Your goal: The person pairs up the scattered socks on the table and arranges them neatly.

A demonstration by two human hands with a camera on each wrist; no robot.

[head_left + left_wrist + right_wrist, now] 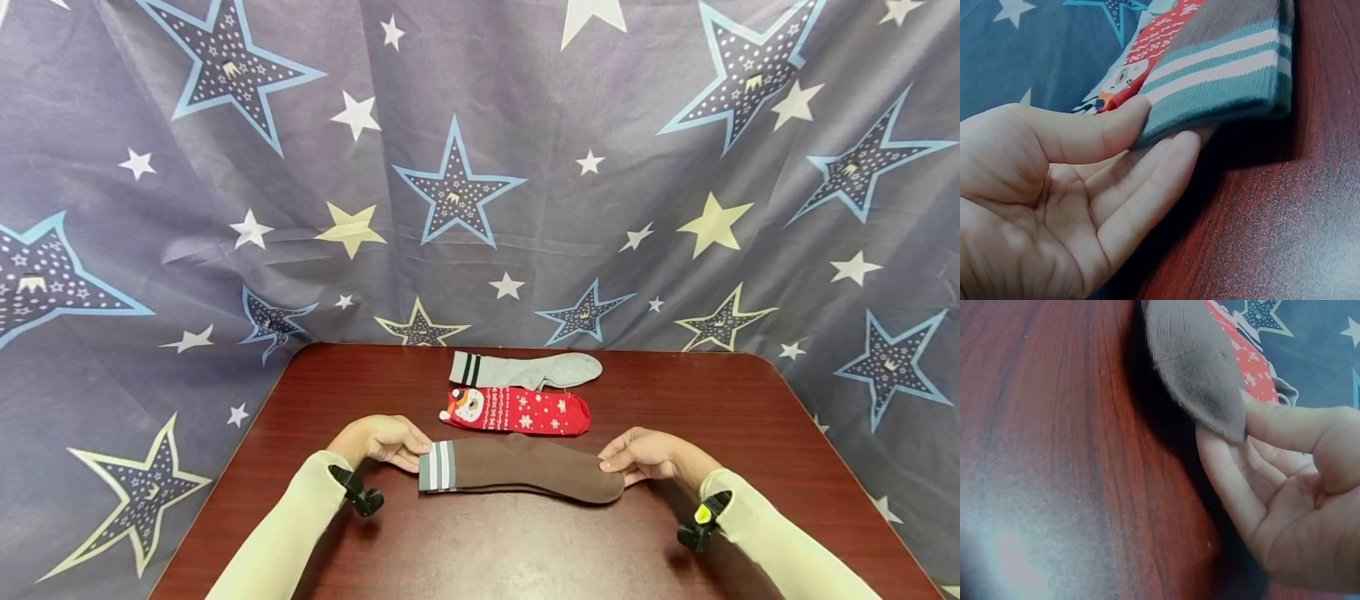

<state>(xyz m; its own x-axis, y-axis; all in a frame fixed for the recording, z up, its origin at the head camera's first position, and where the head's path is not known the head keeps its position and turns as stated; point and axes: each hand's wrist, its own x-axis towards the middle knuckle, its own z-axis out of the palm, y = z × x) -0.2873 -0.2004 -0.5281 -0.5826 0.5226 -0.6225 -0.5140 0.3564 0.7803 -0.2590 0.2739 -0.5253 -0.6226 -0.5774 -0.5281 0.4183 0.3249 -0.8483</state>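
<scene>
A brown sock (525, 468) with a grey-green cuff and white stripes stretches sideways between both hands. My left hand (388, 442) pinches the cuff; in the left wrist view the thumb lies on top of the cuff (1222, 78) with fingers beneath. At the other end my right hand (643, 456) pinches the toe (1204, 394) between thumb and fingers. Shadow under the sock in both wrist views shows its ends held a little above the table. Just behind it lies a red sock (540, 412) with snowflakes and a bear face. Farther back is a light grey sock (555, 369) with black stripes.
The dark red wooden table (360, 383) has a rear edge against a grey-blue curtain (525, 250) printed with stars. Black wrist cameras are strapped on both wrists, over cream sleeves (288, 517).
</scene>
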